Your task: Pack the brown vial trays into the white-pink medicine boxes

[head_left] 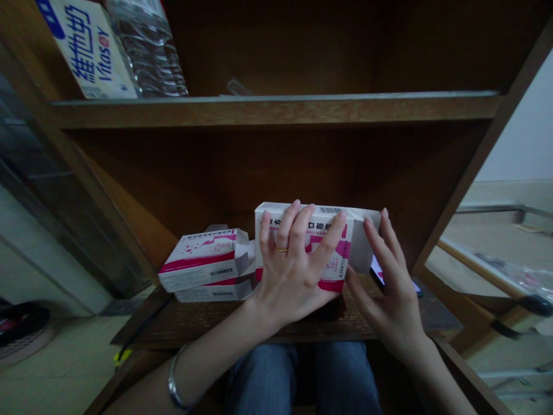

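White-pink box [336, 256] held by L hand [291, 274], spread grip, R hand [394, 294] w/ part-open grip, touching flap [362, 251]

Carton [91, 52] reads "維他奶 Vitasoy"; held box [339, 252]: "口服".

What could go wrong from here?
Crushing: the left hand spreads across the front of the box; too firm a press might dent it.
Creasing: the right hand is at the box's open end flap, which could bend.
Knocking: a phone lies partly behind the right hand, so a sweep might shift it.
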`<state>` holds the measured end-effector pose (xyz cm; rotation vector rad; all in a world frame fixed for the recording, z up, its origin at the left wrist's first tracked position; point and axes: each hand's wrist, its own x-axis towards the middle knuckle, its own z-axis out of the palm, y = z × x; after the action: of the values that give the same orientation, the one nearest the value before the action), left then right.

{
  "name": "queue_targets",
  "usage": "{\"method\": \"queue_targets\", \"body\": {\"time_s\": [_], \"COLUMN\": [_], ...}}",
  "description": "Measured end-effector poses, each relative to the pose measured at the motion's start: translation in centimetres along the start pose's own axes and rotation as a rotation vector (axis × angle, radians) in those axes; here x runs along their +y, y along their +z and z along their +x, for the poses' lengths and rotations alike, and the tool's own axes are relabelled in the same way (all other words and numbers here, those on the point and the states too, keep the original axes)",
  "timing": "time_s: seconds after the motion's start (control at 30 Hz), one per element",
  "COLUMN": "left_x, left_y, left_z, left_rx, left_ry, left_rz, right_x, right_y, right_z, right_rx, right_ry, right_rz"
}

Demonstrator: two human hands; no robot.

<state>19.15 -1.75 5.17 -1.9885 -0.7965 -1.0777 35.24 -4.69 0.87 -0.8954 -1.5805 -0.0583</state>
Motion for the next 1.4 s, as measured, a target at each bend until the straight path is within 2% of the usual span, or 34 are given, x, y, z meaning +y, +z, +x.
{"method": "queue_targets", "body": {"time_s": [0.2, 0.4, 0.57, 0.6, 0.83, 1.03, 1.27, 1.4], "left_x": [-0.2, 0.1, 0.0, -0.1, 0.2, 0.6, 1.2, 0.9], "left_y": [-0.1, -0.6, -0.8, -0.8, -1.4, -1.5, -1.9, -1.7], "left_z": [-0.3, -0.2, -0.2, -0.3, -0.9, -0.9, -0.8, -0.2], "left_rx": [0.070, 0.054, 0.074, 0.073, 0.049, 0.051, 0.030, -0.022], "left_ry": [-0.018, -0.037, -0.033, -0.028, -0.010, -0.023, -0.050, -0.069], "left_rz": [0.008, -0.002, -0.039, -0.051, -0.068, -0.075, -0.095, -0.123], "right_x": [-1.0, -1.8, -2.7, -2.6, -1.9, -2.2, -2.1, -2.2], "right_y": [0.1, 0.3, 1.0, 1.2, 2.1, 2.7, 2.4, 2.4], "right_z": [-0.5, -0.7, -0.4, -0.3, -0.1, -0.7, -0.7, 0.1], "right_rx": [0.058, 0.107, 0.282, 0.285, 0.023, -0.068, -0.099, -0.161], "right_ry": [0.018, -0.024, 0.170, 0.196, 0.263, 0.333, 0.192, 0.185], "right_rz": [0.135, 0.154, 0.434, 0.453, 0.420, 0.505, 0.417, 0.326]}}
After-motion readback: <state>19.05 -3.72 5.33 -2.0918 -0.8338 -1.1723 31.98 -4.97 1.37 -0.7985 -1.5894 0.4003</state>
